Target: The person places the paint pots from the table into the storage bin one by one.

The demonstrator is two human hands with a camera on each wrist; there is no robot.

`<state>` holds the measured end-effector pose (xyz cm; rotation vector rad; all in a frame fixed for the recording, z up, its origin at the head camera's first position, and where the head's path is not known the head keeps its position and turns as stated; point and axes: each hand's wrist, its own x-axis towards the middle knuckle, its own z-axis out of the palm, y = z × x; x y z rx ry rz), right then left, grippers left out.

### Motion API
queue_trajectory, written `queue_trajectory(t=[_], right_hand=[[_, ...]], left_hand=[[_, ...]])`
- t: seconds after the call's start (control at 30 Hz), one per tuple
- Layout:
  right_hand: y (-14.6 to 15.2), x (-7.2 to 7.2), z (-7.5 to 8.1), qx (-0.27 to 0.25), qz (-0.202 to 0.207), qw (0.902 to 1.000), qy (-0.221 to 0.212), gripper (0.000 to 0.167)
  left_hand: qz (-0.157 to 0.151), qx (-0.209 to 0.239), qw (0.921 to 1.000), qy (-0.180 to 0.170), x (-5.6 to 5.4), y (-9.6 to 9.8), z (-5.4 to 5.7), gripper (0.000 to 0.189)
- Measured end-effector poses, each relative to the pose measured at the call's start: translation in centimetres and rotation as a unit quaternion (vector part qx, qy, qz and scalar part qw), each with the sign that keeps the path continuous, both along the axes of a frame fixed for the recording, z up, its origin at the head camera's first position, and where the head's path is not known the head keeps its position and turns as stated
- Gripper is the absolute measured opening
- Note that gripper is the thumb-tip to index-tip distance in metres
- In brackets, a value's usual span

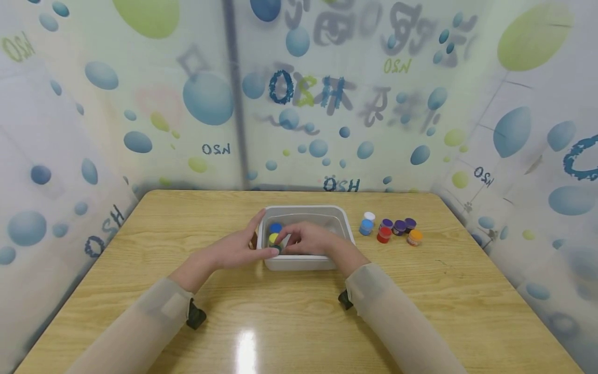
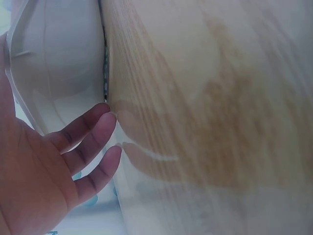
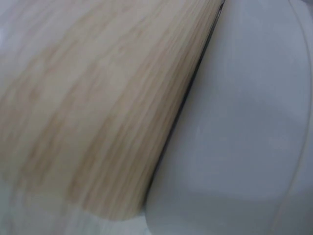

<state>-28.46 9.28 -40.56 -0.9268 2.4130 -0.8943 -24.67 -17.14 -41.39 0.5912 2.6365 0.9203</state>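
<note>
Box (image 1: 300, 264), whitish-grey, sits approx mid on the wood table (image 1: 299, 306), btwn the person's two hands. L hand (image 1: 235, 249) is spread round the box's L end, index up by the far L corner, thumb along the near L corner; loose hold, fingers not curled round anything. L wrist view: three of its fingers lightly bent, tips v close to the tabletop by the box's side, can't tell if touching. R hand (image 1: 310, 240) is down inside the box, fingers bent, tips at a dark greenish jar (image 1: 279, 248) in the near L corner; can't tell if it's pinching the jar or just touching, b/c thumb tip & jar are part hidden. Behind that jar, same end inside: yellow-topped jar (image 1: 273, 238), then blue-topped jar (image 1: 275, 228) farthest back. R wrist view gives only box side + table, no fingers. On the table R of the box, loose group: white jar (image 1: 369, 216) just behind light-blue jar (image 1: 366, 227), red jar (image 1: 384, 235), three purple jars (image 1: 399, 227), orange jar (image 1: 414, 238) at the R end. Bubble-print backdrop (image 1: 289, 150) w/ reversed H2O lettering behind table
</note>
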Motion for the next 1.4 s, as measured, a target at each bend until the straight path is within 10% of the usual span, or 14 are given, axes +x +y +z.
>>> queue_trajectory(t=[1.4], right_hand=[[6.7, 1.8, 3.3, -0.096, -0.062, 0.9934, 0.010, 0.033]], left_hand=[[-0.006, -0.008, 0.9999, -0.004, -0.2, 0.2, 0.1, 0.120]])
